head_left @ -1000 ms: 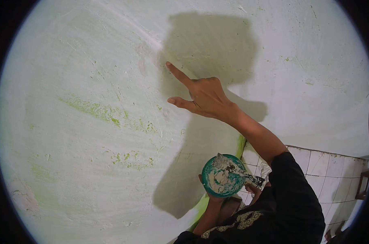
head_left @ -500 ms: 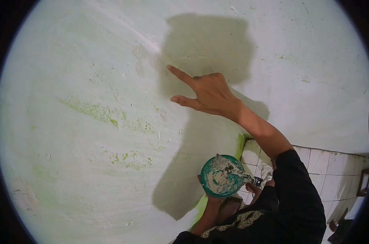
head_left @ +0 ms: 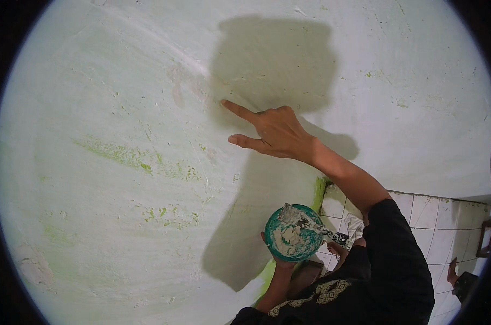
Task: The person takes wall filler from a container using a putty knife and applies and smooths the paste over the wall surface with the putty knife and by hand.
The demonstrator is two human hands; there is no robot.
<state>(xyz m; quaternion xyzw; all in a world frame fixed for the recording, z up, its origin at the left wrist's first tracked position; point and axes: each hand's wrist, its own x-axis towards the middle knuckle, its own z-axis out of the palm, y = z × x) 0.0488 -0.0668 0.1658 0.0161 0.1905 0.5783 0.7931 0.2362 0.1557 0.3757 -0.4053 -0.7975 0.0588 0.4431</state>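
Observation:
My right hand point(head_left: 283, 131) reaches up over the pale green wall point(head_left: 110, 206). Its index finger and thumb are stretched out and apart, the other fingers are curled, and nothing is in it. The index fingertip is at or close to the wall, beside a faint rough patch; contact is unclear. Low down, my left hand point(head_left: 283, 264) cups a green bowl point(head_left: 273, 250) from beneath and the side. Inside is whitish putty point(head_left: 290, 238). A smeared putty knife point(head_left: 313, 227) lies across the bowl, its dark handle sticking out over the right rim.
Flaking green paint point(head_left: 145, 165) and a chipped patch point(head_left: 35, 268) mark the wall. White floor tiles point(head_left: 424, 211) lie at lower right, with a small wooden frame-like object point(head_left: 486, 238) at the edge. Another person's bare foot point(head_left: 452, 272) shows there. My shadow falls on the wall.
My right hand has slid slightly down the wall, fingers still outstretched. The bowl has shifted a touch left. At lower right, the other person's foot has come further up into view.

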